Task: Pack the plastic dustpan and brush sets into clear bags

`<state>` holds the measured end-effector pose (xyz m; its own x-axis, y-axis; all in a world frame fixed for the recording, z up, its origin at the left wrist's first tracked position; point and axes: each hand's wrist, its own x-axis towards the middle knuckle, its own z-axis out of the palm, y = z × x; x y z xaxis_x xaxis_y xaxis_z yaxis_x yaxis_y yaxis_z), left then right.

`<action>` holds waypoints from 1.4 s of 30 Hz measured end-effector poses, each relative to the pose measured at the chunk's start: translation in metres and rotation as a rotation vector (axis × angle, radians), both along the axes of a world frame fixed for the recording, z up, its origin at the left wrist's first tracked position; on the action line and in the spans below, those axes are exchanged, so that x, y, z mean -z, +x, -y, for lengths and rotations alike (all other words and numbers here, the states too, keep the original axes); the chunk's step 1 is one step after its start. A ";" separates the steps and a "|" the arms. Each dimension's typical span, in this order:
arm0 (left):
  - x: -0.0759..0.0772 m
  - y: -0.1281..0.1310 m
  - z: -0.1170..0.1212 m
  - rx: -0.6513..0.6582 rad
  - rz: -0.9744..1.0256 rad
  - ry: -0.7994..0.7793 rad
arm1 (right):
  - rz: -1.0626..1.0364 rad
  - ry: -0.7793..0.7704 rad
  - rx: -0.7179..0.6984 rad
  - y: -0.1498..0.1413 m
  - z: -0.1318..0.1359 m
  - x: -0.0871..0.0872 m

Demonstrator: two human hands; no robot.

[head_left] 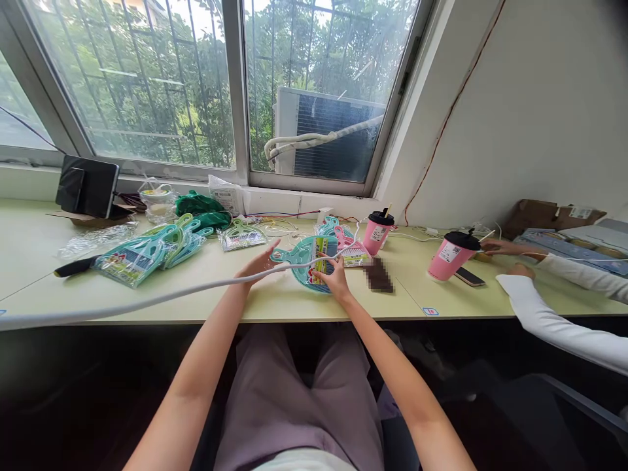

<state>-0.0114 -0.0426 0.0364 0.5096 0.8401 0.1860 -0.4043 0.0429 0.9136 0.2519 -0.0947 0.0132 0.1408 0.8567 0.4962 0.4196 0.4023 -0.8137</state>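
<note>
A teal mini dustpan point(301, 255) in clear plastic wrap, with a yellow-green label, lies tilted before me at the table's front. My right hand point(336, 278) grips its right edge, thumb on the label side. Beside the handle end, my left hand point(258, 263) is held open with its fingers stretched out; whether it touches the wrap I cannot tell. Just behind my right hand is a pink packaged brush set point(350, 248) with white bristles, and another teal pack point(333, 227) lies beyond it. A white cable point(186, 288) crosses in front of the dustpan.
Teal and green packs point(135, 255) are piled at left by a black handle point(76, 266). A tablet point(88, 186) stands behind. Pink cups point(377, 234) and a phone point(470, 276) are at right, near another person's white sleeves point(554, 327). A blurred dark patch point(379, 276) lies nearby.
</note>
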 end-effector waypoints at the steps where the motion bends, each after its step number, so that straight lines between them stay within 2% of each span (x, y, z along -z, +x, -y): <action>1: 0.000 0.000 -0.002 0.002 0.004 -0.021 | 0.000 0.007 0.005 -0.001 0.002 0.000; 3: 0.002 0.003 -0.007 -0.106 -0.008 -0.035 | 0.006 0.013 0.005 -0.006 0.005 0.001; 7: 0.004 0.010 -0.014 -0.560 -0.072 0.046 | 0.011 0.005 0.012 -0.027 0.007 0.006; 9: 0.003 0.009 -0.014 -0.644 -0.097 0.074 | -0.006 0.001 0.030 -0.038 0.006 0.008; 11: -0.002 0.004 -0.011 -0.579 -0.124 0.088 | -0.033 -0.013 0.028 -0.045 0.004 0.008; 16: -0.018 -0.010 0.007 -0.210 -0.116 0.150 | -0.095 -0.068 -0.045 -0.035 -0.001 0.006; 19: -0.020 -0.010 0.011 -0.042 -0.137 0.108 | -0.107 -0.064 -0.074 -0.026 0.000 0.007; 21: -0.018 -0.007 0.008 -0.002 -0.102 0.044 | -0.112 -0.054 -0.073 -0.025 0.002 0.008; 23: -0.013 -0.004 0.001 -0.072 -0.020 -0.002 | -0.119 -0.055 -0.056 -0.028 0.002 0.009; 26: -0.003 -0.003 -0.014 -0.335 0.039 -0.064 | -0.134 -0.073 -0.015 -0.036 -0.003 0.014; 28: 0.007 -0.004 -0.024 -0.482 -0.013 -0.149 | -0.145 -0.099 0.009 -0.040 -0.011 0.017; 30: 0.016 -0.006 -0.031 -0.556 -0.087 -0.236 | -0.165 -0.145 0.037 -0.042 -0.021 0.021; 32: 0.021 -0.005 -0.035 -0.624 -0.186 -0.246 | -0.182 -0.193 0.059 -0.041 -0.030 0.023; 35: 0.019 0.002 -0.029 -0.773 -0.305 -0.121 | -0.162 -0.221 0.051 -0.037 -0.037 0.025; 37: 0.012 0.009 -0.019 -0.830 -0.345 0.086 | -0.133 -0.212 0.041 -0.035 -0.038 0.026; 38: 0.007 0.013 -0.014 -0.797 -0.364 0.219 | -0.122 -0.208 0.041 -0.035 -0.037 0.027; 39: 0.001 0.017 -0.008 -0.710 -0.395 0.349 | -0.113 -0.207 0.040 -0.034 -0.036 0.027; 42: -0.014 0.026 0.004 -0.286 -0.584 0.620 | -0.089 -0.218 0.020 -0.034 -0.034 0.028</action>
